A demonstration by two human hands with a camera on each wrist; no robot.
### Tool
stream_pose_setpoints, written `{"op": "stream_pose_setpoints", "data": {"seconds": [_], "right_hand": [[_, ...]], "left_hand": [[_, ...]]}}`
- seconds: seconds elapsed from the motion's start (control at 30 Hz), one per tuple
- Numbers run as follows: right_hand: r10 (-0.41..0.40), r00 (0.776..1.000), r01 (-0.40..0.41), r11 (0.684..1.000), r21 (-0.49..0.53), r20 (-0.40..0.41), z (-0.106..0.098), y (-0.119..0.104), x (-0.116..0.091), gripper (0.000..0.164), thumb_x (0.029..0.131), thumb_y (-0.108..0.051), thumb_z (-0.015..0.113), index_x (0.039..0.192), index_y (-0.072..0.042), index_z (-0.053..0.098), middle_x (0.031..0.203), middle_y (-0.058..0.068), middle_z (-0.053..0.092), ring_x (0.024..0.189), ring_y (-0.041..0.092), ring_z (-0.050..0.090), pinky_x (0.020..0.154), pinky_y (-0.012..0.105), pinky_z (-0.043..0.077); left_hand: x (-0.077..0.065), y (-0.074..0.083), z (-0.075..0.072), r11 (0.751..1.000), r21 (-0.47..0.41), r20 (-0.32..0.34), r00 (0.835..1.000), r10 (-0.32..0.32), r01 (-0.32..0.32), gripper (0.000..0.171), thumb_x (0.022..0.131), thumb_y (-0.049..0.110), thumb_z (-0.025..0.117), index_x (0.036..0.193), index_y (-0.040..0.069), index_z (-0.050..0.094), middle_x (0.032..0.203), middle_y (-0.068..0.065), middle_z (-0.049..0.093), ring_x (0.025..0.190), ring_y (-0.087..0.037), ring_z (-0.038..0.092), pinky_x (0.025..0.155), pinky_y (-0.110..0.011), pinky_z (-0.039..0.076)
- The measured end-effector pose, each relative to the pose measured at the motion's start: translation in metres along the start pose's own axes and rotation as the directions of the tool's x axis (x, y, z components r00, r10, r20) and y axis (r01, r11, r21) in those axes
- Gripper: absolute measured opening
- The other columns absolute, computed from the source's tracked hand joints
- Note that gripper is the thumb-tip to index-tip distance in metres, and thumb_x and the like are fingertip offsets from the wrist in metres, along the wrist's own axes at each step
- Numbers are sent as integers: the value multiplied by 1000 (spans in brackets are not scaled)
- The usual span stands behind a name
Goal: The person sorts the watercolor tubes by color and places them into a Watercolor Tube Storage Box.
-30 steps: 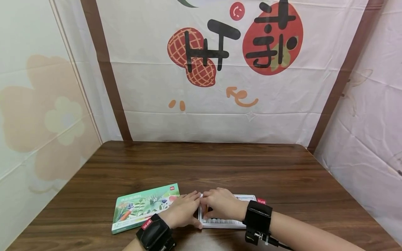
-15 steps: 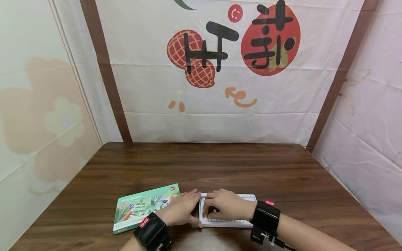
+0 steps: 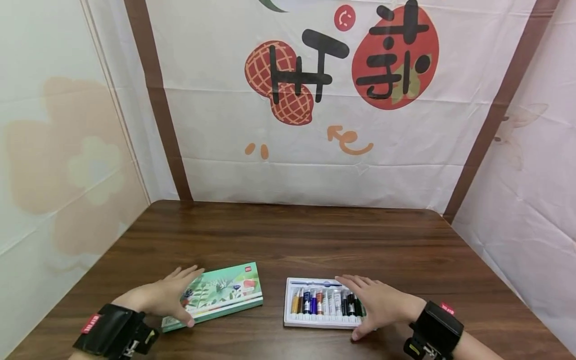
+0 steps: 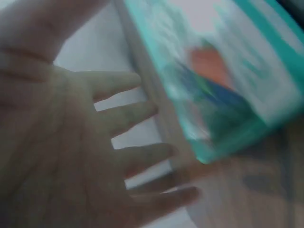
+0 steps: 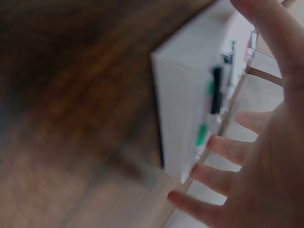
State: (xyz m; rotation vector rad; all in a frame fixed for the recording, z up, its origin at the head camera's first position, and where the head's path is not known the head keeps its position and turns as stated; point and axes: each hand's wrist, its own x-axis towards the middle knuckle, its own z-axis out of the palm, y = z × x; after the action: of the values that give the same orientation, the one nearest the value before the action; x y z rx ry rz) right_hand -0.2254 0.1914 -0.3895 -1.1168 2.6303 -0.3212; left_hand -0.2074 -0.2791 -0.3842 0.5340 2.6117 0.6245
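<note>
A white tray (image 3: 290,322) lies on the table, holding a row of paint tubes (image 3: 319,302) in several colours and a thin blue brush (image 3: 317,284) along its far side. My right hand (image 3: 382,302), fingers spread, is over the tray's right end and hides the last tubes. In the right wrist view the fingers reach along the tray's white side wall (image 5: 178,107). To the left lies a flat green paint box (image 3: 225,292) printed with plants. My left hand (image 3: 162,295) spreads over its left end, thumb at the near edge. Neither hand grips anything.
A dark brown wooden table (image 3: 292,240) carries both things, with a gap of bare wood between box and tray. A white printed cloth (image 3: 216,120) hangs behind the table, and more cloth (image 3: 522,200) hangs at both sides.
My left hand has moved left, away from the tray to the green box's left end. My right hand has moved right from the tray's left part to its right end, uncovering the tubes.
</note>
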Motion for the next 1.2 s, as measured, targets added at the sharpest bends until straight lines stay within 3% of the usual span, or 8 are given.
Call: {"op": "stream_pose_setpoints", "data": {"seconds": [0.07, 0.17, 0.33, 0.53, 0.63, 0.77, 1.2], "right_hand": [[15, 1000, -15, 1000, -5, -1, 3, 2, -1, 106, 67, -66, 64, 146, -14, 16, 143, 13, 29, 126, 36, 32, 90, 59, 31], [26, 999, -25, 1000, 8, -36, 3, 5, -1, 104, 67, -62, 69, 146, -16, 19, 139, 11, 35, 122, 34, 36, 83, 55, 38], [47, 991, -42, 998, 40, -124, 0, 17, -5, 99, 66, -57, 73, 144, -16, 26, 135, 9, 41, 120, 35, 39, 79, 55, 40], [175, 946, -177, 984, 19, -274, -4, 40, -16, 97, 61, -54, 77, 139, -14, 36, 129, 13, 46, 116, 37, 43, 76, 55, 41], [206, 937, -203, 978, 42, -283, -1, 49, -20, 97, 60, -54, 77, 139, -15, 36, 130, 15, 46, 115, 38, 43, 74, 55, 41], [186, 947, -166, 981, 96, -261, 4, 54, -23, 97, 62, -56, 76, 140, -14, 35, 132, 17, 43, 116, 41, 42, 75, 58, 40], [160, 952, -131, 983, 126, -260, 3, 70, -20, 98, 62, -58, 75, 140, -16, 35, 135, 14, 40, 120, 39, 39, 79, 61, 37]], "left_hand": [[0, -16, 1, 1000, 1, 35, 999, 6, -6, 103, 69, 39, 77, 143, -1, 18, 140, -36, 13, 119, -63, 8, 82, -73, 14], [2, -24, 5, 1000, 10, 44, 999, 8, -8, 102, 69, 41, 77, 143, 0, 19, 138, -38, 15, 117, -64, 10, 79, -73, 17], [3, 0, 4, 998, -63, -43, 999, -32, 29, 99, 64, 27, 83, 139, -6, 27, 138, -35, 21, 123, -54, 18, 87, -63, 27], [29, 33, 4, 999, -11, -90, 995, -36, 35, 98, 62, 20, 84, 138, -5, 29, 139, -28, 25, 125, -44, 25, 89, -56, 32], [47, 47, 10, 1000, -3, -86, 996, -7, 6, 97, 62, 20, 85, 139, -3, 29, 139, -24, 26, 126, -41, 26, 90, -54, 32], [62, 62, 17, 999, -10, -73, 996, 45, -46, 97, 62, 23, 85, 138, -2, 31, 140, -23, 27, 126, -39, 28, 90, -52, 34], [83, 68, 15, 990, 3, -83, 987, 141, -142, 95, 62, 21, 84, 139, 2, 32, 141, -17, 27, 129, -39, 20, 92, -54, 31]]}}
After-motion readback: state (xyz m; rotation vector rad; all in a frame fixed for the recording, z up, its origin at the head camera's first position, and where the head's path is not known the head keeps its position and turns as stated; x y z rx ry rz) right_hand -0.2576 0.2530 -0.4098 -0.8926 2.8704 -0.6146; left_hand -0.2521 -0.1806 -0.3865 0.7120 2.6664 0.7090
